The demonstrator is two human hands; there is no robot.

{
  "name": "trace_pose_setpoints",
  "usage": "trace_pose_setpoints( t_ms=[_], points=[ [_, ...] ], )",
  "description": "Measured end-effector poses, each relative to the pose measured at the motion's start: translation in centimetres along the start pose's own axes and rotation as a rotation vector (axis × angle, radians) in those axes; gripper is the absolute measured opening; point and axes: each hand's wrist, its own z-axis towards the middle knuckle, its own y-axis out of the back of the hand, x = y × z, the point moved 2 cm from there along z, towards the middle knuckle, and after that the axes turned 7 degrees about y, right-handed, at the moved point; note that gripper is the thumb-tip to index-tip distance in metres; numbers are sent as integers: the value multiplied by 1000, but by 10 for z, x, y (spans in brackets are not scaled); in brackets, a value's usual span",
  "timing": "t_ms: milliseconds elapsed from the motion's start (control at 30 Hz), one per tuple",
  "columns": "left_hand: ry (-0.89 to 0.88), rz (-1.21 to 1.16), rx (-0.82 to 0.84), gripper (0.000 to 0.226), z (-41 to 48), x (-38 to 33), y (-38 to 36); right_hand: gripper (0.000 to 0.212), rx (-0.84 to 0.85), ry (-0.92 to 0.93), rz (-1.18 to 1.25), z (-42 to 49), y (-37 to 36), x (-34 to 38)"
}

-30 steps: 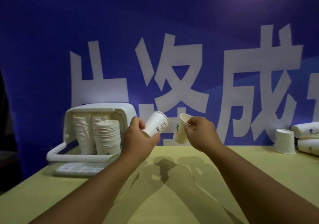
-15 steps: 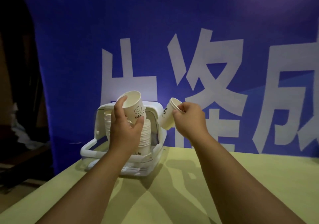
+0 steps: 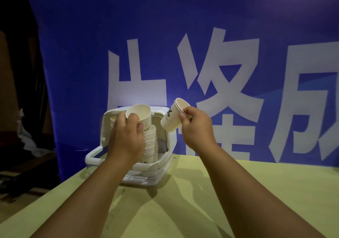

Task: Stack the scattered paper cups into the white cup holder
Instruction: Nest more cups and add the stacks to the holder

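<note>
L hand (image 3: 126,140) grips upright cup (image 3: 142,114) over holder (image 3: 170,144); R hand (image 3: 197,127) pinches tilted cup (image 3: 171,125) (rim).

The white plastic cup holder (image 3: 166,146) is sitting on the yellow-green tabletop (image 3: 238,192), before the blue fabric banner (image 3: 91,54). A stack of white paper cups (image 3: 150,142) is standing inside it. The left hand (image 3: 126,138) is holding a white paper cup (image 3: 141,114) at the stack's top; the right hand (image 3: 196,127) is holding a second paper cup (image 3: 172,122) right of the holder.

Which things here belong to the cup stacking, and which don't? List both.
Job: left hand, left cup, right hand, right cup, stack, holder.
Lying about: table, banner, clutter.
</note>
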Motion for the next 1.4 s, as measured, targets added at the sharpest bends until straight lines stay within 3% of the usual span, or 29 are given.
trace_pose_setpoints(
  t_ms=[133,233,433,567,800,1000,1133,1300,1400],
  points=[
    [2,41,182,21,-3,3,-6,23,-39,61,0,0,0,7],
    [58,-36,326,52,-11,3,-15,18,-93,140,8,-2,-1,13],
    [100,-270,260,112,-18,-3,-16,12,80,215,-127,-11,-19,21],
    [-7,-211,212,124,-21,-4,-16,19,217,241,-315,-14,-26,17],
    [-55,-157,241,110,-19,4,-18,29,224,145,-4,-16,-27,18],
    [73,-70,285,95,-18,15,-30,44,457,117,-127,-27,-41,8],
    [79,-30,311,90,-20,6,-23,50,384,81,-129,-36,-26,10],
    [-121,100,93,56,-32,-32,-6,17,237,-43,-253,-46,41,-9],
    [-254,14,132,24,-50,-70,-7,10,170,-95,-360,-62,102,-22]
  ],
)
